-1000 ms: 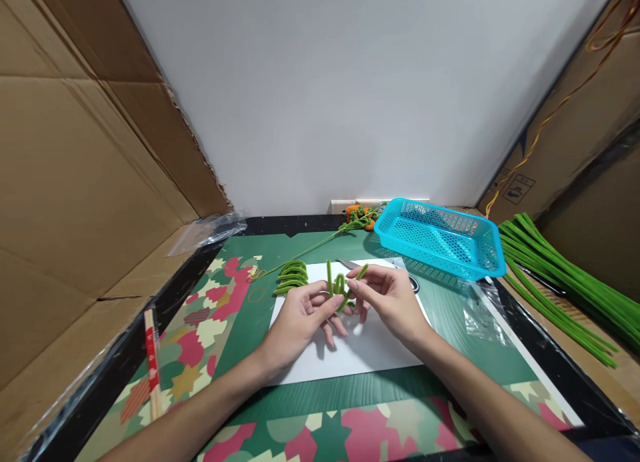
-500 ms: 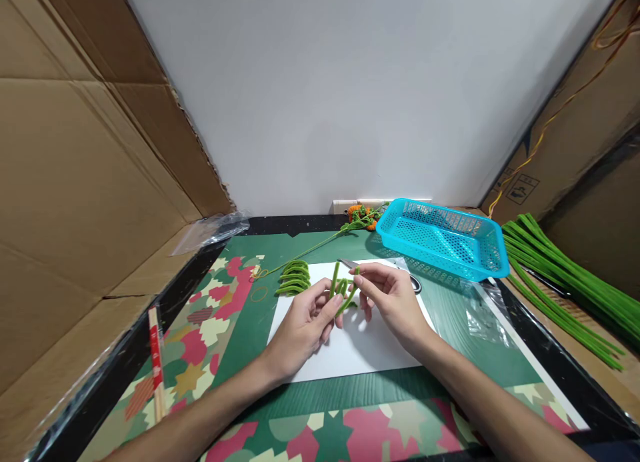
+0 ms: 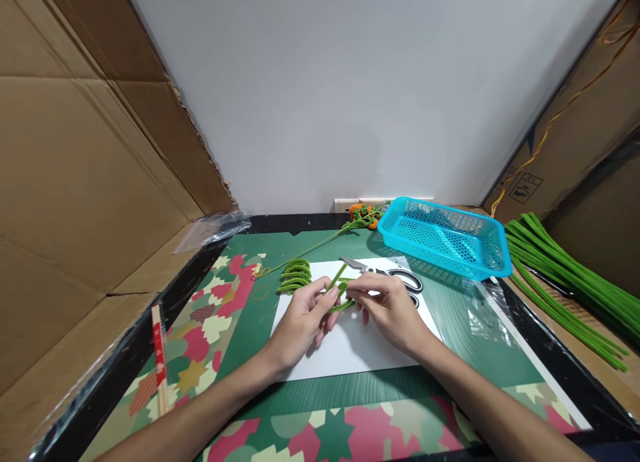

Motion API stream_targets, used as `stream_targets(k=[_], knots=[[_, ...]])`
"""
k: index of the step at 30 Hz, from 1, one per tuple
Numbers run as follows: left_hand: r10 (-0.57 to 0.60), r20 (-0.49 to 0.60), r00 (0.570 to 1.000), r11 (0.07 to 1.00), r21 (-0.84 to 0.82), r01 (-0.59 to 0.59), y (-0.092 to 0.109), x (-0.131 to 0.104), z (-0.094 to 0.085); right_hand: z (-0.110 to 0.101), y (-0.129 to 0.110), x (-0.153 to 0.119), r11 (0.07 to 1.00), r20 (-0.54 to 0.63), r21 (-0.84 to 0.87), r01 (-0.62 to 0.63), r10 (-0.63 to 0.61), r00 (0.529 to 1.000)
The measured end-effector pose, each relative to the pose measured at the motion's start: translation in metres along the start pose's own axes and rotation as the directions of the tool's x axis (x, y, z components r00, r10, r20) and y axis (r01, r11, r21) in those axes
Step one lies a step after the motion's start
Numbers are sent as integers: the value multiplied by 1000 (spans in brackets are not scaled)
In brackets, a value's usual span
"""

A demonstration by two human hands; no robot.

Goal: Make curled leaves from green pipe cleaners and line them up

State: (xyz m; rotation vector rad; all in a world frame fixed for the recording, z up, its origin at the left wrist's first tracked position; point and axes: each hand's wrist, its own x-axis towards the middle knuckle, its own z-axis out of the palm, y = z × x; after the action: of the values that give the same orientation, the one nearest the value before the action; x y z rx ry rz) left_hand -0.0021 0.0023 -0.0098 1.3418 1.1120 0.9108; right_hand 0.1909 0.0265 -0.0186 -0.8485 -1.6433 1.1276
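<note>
Scissors – basket behind hands' pipe cleaner.

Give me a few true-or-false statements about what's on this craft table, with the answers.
1. Both hands, left hand and right hand, hold a bent green pipe cleaner. True.
2. The turquoise basket is full of pipe cleaners. False: it looks empty.
3. Scissors lie on the white paper. True.
4. The bundle of long green pipe cleaners lies at the table's left. False: it lies at the right.
</note>
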Motion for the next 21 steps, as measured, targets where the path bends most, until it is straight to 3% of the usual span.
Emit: stream_targets(k=[4, 10, 16, 21], knots=[[-2, -2, 1000, 999, 39, 2, 2, -1, -1, 1, -1, 1, 998, -3, 53, -41, 42, 999], [45, 1, 999, 995, 90, -45, 5, 0, -1, 2, -3, 4, 941, -38, 309, -139, 158, 987], [-13, 1, 1000, 997, -75, 13, 9, 0, 2, 2, -6, 5, 941, -21, 304, -148, 162, 987], [-31, 21, 999, 992, -119, 34, 11, 1, 2, 2, -6, 4, 950, 19, 271, -156, 157, 987]])
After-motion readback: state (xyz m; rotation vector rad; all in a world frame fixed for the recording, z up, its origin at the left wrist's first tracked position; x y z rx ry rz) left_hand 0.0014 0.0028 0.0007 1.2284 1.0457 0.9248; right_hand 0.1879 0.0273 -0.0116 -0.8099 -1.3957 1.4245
